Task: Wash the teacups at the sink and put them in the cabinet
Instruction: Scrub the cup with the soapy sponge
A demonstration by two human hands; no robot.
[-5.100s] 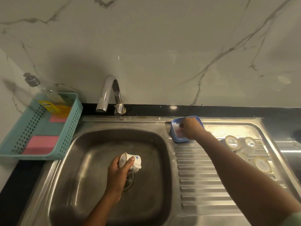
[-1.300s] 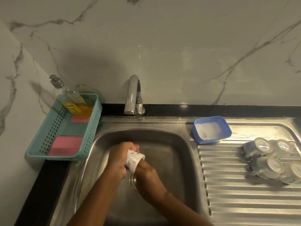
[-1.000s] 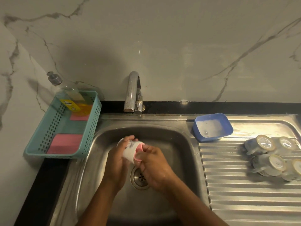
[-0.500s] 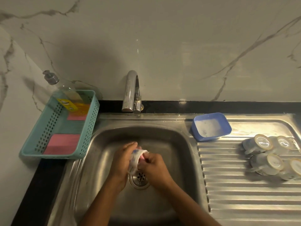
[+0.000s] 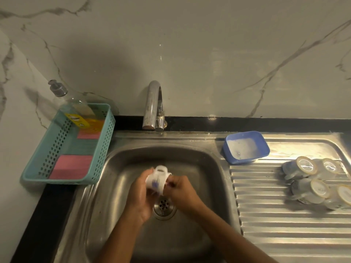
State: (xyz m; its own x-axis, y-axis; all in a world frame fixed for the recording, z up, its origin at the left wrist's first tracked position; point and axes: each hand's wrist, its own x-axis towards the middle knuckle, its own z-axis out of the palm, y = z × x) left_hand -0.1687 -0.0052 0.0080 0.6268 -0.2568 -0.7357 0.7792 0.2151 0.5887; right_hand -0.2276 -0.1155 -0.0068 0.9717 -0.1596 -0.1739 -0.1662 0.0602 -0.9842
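The left hand (image 5: pixel 140 193) wraps the teacup (image 5: pixel 157 180) from the left. The right hand (image 5: pixel 180 192) curls its fingers on the cup's right end. Both hang above the drain (image 5: pixel 164 205), mid-basin, well apart from the sink (image 5: pixel 115 186) walls, and the tap (image 5: pixel 153 105) stands clear behind. The cup is blurred. Its handle points towards the tap and its long axis seems to run hand to hand. Other teacups (image 5: pixel 311 182) lie on the drainboard (image 5: pixel 284 234), on the worktop's right.

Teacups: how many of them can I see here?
5. One teacup is in the left hand over the sink; four teacups lie on the drainboard; more may be hidden there.
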